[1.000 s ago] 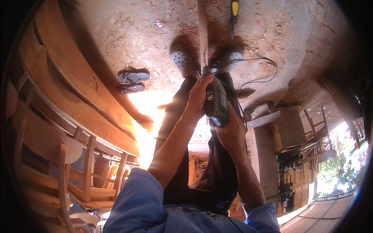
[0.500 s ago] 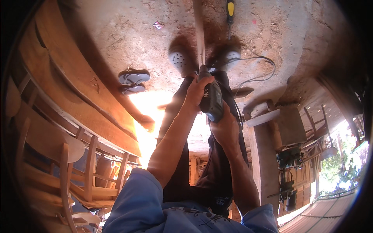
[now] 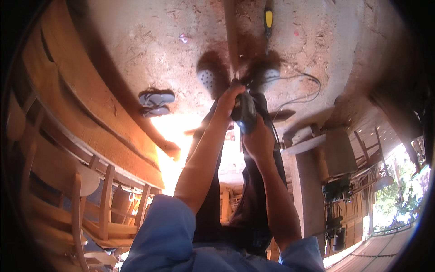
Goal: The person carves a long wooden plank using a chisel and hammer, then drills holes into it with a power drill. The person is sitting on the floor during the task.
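Observation:
A dark corded power drill [image 3: 245,112] is held in both my hands, in front of my knees. My left hand [image 3: 229,100] wraps round its front end, with the thumb across the top. My right hand [image 3: 259,139] grips the rear handle; the trigger finger is hidden. The drill's nose meets the near end of a narrow wooden strip [image 3: 231,38], which runs away from me between my feet. Whether a bit enters the wood is too blurred to tell. The drill's black cord [image 3: 312,80] loops over the floor on the right.
A yellow-and-black screwdriver [image 3: 268,21] lies beyond my right shoe. Flip-flops [image 3: 156,98] rest on the floor at left, beside long wooden planks [image 3: 97,113]. Wooden chairs [image 3: 106,199] stand nearer on that side. To the right are a bench [image 3: 311,190] and machinery [image 3: 336,192].
The drill and both hands have shifted slightly left, and the drill's rear end has moved away from my body. The wooden strip has shifted a little left too. Both hands keep their grip.

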The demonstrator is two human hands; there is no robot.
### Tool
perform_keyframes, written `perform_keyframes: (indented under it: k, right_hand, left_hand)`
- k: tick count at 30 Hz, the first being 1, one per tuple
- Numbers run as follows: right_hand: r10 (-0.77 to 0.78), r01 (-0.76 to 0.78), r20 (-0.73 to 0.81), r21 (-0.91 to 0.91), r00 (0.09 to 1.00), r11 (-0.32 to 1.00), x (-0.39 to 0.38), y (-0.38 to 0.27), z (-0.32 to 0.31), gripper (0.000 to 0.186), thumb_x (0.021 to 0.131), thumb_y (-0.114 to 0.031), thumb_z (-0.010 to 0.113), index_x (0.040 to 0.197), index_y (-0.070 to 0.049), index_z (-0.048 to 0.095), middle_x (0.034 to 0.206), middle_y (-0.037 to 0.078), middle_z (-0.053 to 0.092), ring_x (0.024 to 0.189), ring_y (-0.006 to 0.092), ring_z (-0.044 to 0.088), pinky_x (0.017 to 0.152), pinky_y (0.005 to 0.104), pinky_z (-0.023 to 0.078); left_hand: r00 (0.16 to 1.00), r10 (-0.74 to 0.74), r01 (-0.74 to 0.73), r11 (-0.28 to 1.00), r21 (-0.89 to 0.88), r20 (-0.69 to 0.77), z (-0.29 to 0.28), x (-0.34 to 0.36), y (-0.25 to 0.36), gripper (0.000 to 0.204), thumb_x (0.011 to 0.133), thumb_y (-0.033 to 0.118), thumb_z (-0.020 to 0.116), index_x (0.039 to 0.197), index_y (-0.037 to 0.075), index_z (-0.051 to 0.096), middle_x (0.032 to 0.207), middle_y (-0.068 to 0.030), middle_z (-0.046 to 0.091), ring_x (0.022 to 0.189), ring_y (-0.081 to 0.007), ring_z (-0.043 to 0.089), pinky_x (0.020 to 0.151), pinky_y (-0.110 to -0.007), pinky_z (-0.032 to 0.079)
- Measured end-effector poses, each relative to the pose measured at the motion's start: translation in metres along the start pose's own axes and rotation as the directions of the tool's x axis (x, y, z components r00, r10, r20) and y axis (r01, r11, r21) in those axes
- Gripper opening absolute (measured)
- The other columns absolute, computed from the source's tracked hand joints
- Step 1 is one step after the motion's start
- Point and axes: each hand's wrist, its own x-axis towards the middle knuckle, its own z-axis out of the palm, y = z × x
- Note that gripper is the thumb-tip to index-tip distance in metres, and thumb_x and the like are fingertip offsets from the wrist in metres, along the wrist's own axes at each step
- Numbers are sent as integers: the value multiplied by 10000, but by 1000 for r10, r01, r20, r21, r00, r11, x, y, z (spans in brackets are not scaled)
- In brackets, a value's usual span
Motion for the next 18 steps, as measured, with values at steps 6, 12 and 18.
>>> perform_keyframes:
  k: [6, 12, 18]
  right_hand:
    - [-129, 129, -11, -18, 992, 991, -11, 18, 0, 673, 842, -82, 702, 1462, 31, 467, 1046, 281, 720, 921, 484, 700, 821, 573, 558]
    - [-137, 137, -4, 20, 991, 990, -50, 12, -24, 729, 813, -7, 689, 1493, 56, 434, 1102, 273, 707, 987, 463, 669, 873, 551, 527]
    - [-211, 208, -80, -35, 974, 977, -75, 17, -32, 793, 792, -62, 799, 1495, 51, 453, 1092, 234, 711, 950, 429, 667, 842, 520, 528]
  left_hand:
    - [999, -9, 7, 998, -64, -33, -8, 7, -19, 207, 978, 227, 669, 1095, 62, 627, 861, -90, 695, 689, -198, 702, 631, -358, 605]
    - [999, 5, -5, 1000, 12, -49, 13, -57, -19, 343, 946, 227, 729, 1203, 50, 586, 950, -80, 670, 764, -178, 692, 681, -331, 591]
    - [997, 71, -73, 996, -51, -32, 28, -87, -28, 407, 943, 209, 733, 1274, 54, 555, 1010, -82, 650, 834, -170, 684, 733, -321, 588]
